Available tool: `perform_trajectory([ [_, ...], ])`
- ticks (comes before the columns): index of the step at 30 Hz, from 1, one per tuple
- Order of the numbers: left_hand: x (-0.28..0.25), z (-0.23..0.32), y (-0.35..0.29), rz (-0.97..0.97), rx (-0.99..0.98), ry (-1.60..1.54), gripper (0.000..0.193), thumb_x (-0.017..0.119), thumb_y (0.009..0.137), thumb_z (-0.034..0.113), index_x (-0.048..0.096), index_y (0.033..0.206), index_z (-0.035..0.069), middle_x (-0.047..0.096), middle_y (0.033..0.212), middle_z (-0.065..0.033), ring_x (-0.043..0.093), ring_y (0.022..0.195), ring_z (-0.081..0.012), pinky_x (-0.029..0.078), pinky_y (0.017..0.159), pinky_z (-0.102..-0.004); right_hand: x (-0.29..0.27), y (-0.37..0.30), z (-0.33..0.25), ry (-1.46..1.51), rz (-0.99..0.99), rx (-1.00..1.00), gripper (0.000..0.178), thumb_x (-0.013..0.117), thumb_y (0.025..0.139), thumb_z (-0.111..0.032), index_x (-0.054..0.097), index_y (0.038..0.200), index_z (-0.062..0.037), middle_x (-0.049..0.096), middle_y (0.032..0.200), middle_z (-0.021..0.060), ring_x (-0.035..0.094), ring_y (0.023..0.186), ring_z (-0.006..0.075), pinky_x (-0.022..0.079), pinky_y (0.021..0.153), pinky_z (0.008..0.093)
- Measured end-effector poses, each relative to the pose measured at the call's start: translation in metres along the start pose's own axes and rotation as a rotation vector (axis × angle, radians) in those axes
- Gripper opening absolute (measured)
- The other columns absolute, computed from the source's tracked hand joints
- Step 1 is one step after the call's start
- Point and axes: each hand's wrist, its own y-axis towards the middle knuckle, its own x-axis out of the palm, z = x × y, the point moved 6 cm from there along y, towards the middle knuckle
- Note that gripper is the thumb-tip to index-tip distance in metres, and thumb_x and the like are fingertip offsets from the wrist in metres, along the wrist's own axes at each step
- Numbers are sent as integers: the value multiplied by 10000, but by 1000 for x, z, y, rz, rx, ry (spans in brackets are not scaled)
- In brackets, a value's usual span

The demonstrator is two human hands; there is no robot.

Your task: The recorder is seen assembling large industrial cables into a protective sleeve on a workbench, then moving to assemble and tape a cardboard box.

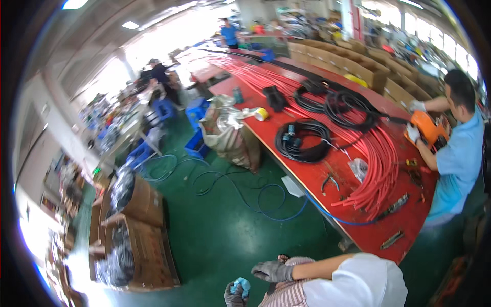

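My left hand, in a dark grey glove, is at the lower edge with its fingers closed round a crumpled light blue wad. Whether that wad is cloth or thin plastic is unclear. My right hand, gloved in grey too, hovers to the right of it in front of my striped garment. Its fingers reach loosely toward the left, and I see nothing in them. Both hands are low over the green floor, apart from the red table.
Red tubes and coiled black cables cover the table, with pliers near its edge. At the right a co-worker in light blue handles an orange tool. Cardboard boxes, a sack and blue hose occupy the floor.
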Motion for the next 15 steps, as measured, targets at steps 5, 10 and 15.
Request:
perform_trajectory([
  [5, 25, 118, 99, 83, 90, -162, 420, 648, 727, 134, 429, 1083, 168, 484, 997, -51, 477, 885, -202, 467, 633, -335, -78, 70, -4, -52, -16, 61, 210, 516, 799, -230, 543, 954, -92, 565, 884, 111, 550, 811, 306, 444, 720, 403],
  [10, 63, 127, 227, -111, -115, -410, 486, 573, 632, 2, 437, 1072, 161, 504, 1004, -70, 525, 866, -268, 494, 649, -398, -130, 74, 45, -294, -24, 237, 275, 476, 805, -279, 548, 999, -97, 554, 937, 130, 535, 874, 306, 431, 739, 423],
  [15, 96, 123, 322, -248, -418, 31, 480, 574, 637, -9, 435, 1070, 147, 512, 996, -94, 521, 902, -308, 473, 647, -483, -174, 77, 80, -111, 206, 575, 299, 460, 827, -300, 548, 989, -64, 550, 990, 135, 527, 921, 310, 423, 793, 398],
])
